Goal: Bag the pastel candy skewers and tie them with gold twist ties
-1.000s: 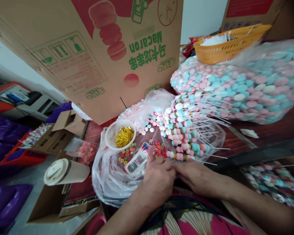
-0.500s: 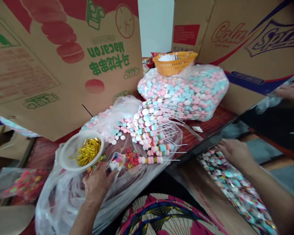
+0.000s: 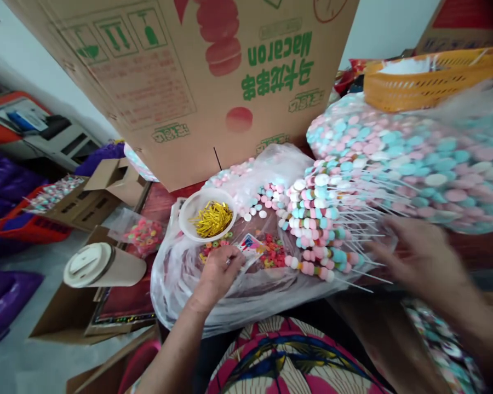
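Observation:
My left hand (image 3: 219,273) is low over the plastic sheet, its fingers and thumb closed at the near edge of a small printed clear packet (image 3: 251,245). Around it lie ring-shaped candies (image 3: 273,251), red, orange and green. Just beyond stands a white bowl (image 3: 184,218) of gold twist ties (image 3: 213,220). My right hand (image 3: 419,254), slightly blurred, is beside the white stick ends of a heap of candy skewers (image 3: 322,219). Its fingers are apart and nothing shows in them. One skewer (image 3: 310,267) lies nearest me, pink and white discs at its left end.
A tall macaron carton (image 3: 213,109) stands behind the bowl. Right of it sits a big clear bag of pastel candies (image 3: 427,158) under an orange basket (image 3: 411,87). A lidded paper cup (image 3: 123,265) is at left. Wrapped skewers (image 3: 443,345) lie low at right.
The view has swung left. My right hand has moved from the wrapped skewers at lower right up to the stick ends on the table. My left hand stays by the printed packet.

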`<state>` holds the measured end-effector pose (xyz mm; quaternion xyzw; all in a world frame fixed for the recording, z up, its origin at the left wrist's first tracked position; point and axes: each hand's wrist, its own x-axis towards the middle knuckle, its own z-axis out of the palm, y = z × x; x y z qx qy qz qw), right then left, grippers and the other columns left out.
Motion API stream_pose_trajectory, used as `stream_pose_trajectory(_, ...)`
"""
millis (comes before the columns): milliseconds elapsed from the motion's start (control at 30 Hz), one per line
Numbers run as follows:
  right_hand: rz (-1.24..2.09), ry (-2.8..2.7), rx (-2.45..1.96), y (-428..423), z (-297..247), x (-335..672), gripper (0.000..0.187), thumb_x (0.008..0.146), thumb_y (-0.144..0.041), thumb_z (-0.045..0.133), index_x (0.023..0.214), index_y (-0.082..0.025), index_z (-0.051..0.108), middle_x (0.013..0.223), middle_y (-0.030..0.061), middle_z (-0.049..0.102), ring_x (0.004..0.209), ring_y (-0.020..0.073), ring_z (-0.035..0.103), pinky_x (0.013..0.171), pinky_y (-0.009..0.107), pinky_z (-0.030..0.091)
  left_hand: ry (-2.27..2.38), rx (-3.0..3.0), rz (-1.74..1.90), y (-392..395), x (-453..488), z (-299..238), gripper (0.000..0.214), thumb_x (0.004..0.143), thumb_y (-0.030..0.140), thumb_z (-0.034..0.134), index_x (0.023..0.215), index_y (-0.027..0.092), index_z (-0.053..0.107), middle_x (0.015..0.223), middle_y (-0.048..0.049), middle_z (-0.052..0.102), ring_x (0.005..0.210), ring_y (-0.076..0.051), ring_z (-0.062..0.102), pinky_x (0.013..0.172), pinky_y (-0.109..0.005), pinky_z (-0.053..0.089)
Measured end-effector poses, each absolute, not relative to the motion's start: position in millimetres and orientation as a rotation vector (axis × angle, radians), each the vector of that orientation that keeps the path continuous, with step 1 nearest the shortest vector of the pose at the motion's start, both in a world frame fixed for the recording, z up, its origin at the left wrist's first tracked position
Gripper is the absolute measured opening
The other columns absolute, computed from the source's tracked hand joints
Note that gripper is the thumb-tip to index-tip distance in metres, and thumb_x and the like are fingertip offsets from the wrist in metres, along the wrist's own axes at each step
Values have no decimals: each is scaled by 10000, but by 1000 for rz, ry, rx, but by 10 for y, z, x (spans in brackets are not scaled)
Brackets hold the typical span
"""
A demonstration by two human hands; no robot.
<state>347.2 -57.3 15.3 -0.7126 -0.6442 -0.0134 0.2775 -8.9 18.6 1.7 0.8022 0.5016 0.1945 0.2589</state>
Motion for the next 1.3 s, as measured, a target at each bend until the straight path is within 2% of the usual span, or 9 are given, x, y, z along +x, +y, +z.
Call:
stream_pose_trajectory(133,567,-1909,-1443,-209,234,2213,577,719,-460,646,1207,-178,518,1201,147,546,1086,282,523,875,410,448,1067,2181,463,173,-34,229,257,898,296,447,742,162,601,692,-15,604,680,-144,535,682,-261,395)
stream_pose_trajectory(267,929,-1860,-1342,-20,60,1757,160,822,-284,509,715,-182,571,692,5,558,646,132,516,614,257,431,1091,1984,527,83,-74,205,194,889,310,476,924,165,601,805,-23,629,741,-150,548,708,-263,408)
stream_pose_trajectory(367,820,-1759,-1349,-62,-20,1803,269,848,-304,484,604,-191,469,608,-15,481,578,112,439,547,233,365,1159,1710,639,2,-67,61,402,771,355,651,1110,175,532,913,-25,640,775,-156,559,718,-263,428)
stream_pose_trajectory(467,661,-1769,-1356,-193,-43,1908,319,864,-325,468,574,-195,441,585,-4,471,583,121,431,572,254,355,1154,1516,679,-56,5,-50,325,713,384,706,901,159,566,753,11,600,682,-132,524,652,-238,421)
stream_pose_trajectory(633,587,-1626,-1590,-301,-179,2002,476,918,-414,385,494,-200,350,464,-29,377,475,97,377,472,234,295,1103,1766,582,-59,136,-123,301,842,393,554,652,160,545,570,38,479,553,-100,440,550,-212,353)
stream_pose_trajectory(800,503,-1625,-1679,-31,-348,1948,514,936,-443,345,496,-192,433,480,1,444,494,117,432,500,247,326,1247,2191,571,128,154,-226,304,908,327,430,721,168,609,651,-12,568,624,-130,522,607,-232,388)
stream_pose_trajectory(967,433,-1714,-1620,177,-311,1865,331,883,-432,483,886,-146,649,817,129,641,818,245,585,750,360,446,1356,2293,581,304,-62,-121,277,905,277,423,717,166,594,695,-39,601,687,-155,565,661,-252,426)
stream_pose_trajectory(1100,515,-1700,-1395,229,-130,1947,535,806,-456,597,1241,-155,518,1173,157,586,1073,280,532,895,432,430,1245,2291,507,336,-157,61,285,917,276,406,730,167,593,719,-42,614,734,-164,577,697,-266,455)
stream_pose_trajectory(1300,827,-1698,-1229,222,54,1861,126,841,-229,538,757,-183,620,693,-4,605,650,119,541,618,250,410,1154,2223,624,323,-91,231,198,856,285,536,964,166,651,1122,-106,624,1037,-223,577,927,-362,432)
